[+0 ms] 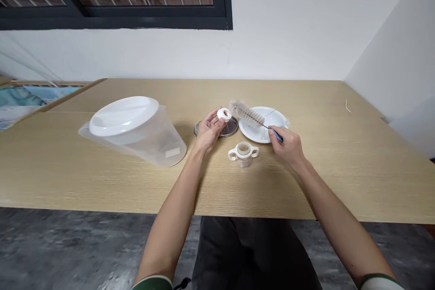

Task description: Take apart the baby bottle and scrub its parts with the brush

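Between its fingers, my left hand [210,130] holds a small white ring-shaped bottle collar [224,114] with a hole in its middle. My right hand [287,143] grips the blue handle of a bottle brush [249,113]. The brush's pale bristles point up and left, close beside the collar, with a small gap between them. Below and between my hands, a small baby bottle [244,154] with two white side handles stands upright on the table, its mouth uncovered.
Behind the brush lies a white plate [249,135]. A round metal lid or tray [231,129] sits partly hidden behind my left hand. A large translucent pitcher [146,138] with a white lid lies to the left on the wooden table [343,167]. A thin pale strip [347,106] rests far right.
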The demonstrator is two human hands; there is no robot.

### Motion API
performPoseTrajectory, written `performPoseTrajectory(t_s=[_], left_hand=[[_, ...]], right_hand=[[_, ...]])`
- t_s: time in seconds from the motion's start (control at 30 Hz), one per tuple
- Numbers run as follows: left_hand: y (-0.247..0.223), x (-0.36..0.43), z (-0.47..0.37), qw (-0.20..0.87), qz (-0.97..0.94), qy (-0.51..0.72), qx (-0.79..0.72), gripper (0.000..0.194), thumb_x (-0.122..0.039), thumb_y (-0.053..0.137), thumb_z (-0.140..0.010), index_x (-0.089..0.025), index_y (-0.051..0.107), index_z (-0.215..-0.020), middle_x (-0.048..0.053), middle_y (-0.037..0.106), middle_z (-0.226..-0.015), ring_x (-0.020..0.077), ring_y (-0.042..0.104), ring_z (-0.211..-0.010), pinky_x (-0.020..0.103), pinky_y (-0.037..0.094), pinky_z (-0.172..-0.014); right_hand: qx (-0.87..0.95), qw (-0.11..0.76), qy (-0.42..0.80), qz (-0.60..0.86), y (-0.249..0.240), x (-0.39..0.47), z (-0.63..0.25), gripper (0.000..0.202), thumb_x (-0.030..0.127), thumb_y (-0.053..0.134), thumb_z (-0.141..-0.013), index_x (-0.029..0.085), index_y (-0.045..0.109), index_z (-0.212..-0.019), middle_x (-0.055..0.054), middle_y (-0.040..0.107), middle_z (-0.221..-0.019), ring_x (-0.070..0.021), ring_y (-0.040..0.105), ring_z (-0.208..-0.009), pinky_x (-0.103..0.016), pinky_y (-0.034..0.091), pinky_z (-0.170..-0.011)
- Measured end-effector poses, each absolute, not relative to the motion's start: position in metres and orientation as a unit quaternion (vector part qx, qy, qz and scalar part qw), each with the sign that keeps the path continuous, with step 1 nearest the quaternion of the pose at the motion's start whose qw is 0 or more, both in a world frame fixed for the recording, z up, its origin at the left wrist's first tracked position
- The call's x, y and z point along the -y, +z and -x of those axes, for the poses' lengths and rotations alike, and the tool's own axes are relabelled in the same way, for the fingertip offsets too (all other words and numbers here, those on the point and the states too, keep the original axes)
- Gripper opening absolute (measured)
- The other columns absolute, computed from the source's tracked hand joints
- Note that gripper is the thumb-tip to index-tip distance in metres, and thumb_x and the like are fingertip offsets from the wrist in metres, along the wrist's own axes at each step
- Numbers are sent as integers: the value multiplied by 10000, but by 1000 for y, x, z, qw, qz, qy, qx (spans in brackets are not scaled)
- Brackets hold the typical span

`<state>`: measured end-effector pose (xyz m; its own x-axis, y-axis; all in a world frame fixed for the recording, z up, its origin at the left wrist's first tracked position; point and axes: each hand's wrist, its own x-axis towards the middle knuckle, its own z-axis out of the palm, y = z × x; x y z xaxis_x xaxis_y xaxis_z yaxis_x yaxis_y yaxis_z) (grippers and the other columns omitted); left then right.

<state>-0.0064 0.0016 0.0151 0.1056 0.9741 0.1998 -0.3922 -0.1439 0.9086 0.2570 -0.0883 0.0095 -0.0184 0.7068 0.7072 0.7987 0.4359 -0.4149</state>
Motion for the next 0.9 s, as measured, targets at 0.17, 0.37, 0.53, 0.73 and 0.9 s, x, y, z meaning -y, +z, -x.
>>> performPoseTrajectory(t_s=[0.17,0.37,0.53,0.73,0.9], left_hand=[[17,0,6,570,-470,589,-327,702,-422,933,-656,-215,673,-1274,114,744,-1224,235,677,-1191,341,489,-1066],[17,-1,7,565,-472,584,-342,686,-461,922,-658,-226,685,-1257,94,754,-1200,226,681,-1161,277,522,-941],[13,-4,8,577,-458,579,-349,580,-554,868,-696,-251,707,-1164,46,765,-1126,184,705,-1041,256,522,-862],[15,-3,5,614,-417,582,-332,534,-531,891,-679,-238,696,-1081,41,750,-1145,146,703,-956,224,518,-793],[16,-3,4,630,-398,573,-342,473,-521,872,-715,-200,701,-1017,59,755,-1128,131,705,-913,210,512,-776]], right_hand=[[708,485,-64,509,13,90,-256,327,358,484,-1022,170,741,-1096,-95,789,-981,-181,718,-793,-292,512,-683],[713,434,-88,543,8,87,-258,366,393,469,-1027,172,749,-1110,-66,758,-797,-155,661,-657,-276,451,-593],[686,486,-82,536,11,88,-259,331,386,494,-1017,178,745,-1073,-98,789,-978,-189,716,-785,-300,516,-679],[731,458,-57,503,10,90,-254,310,361,500,-1016,170,732,-1095,-89,790,-933,-180,718,-766,-296,513,-656],[700,467,-67,536,9,88,-257,321,373,494,-1014,178,735,-1094,-102,793,-1005,-206,736,-849,-322,546,-729]])
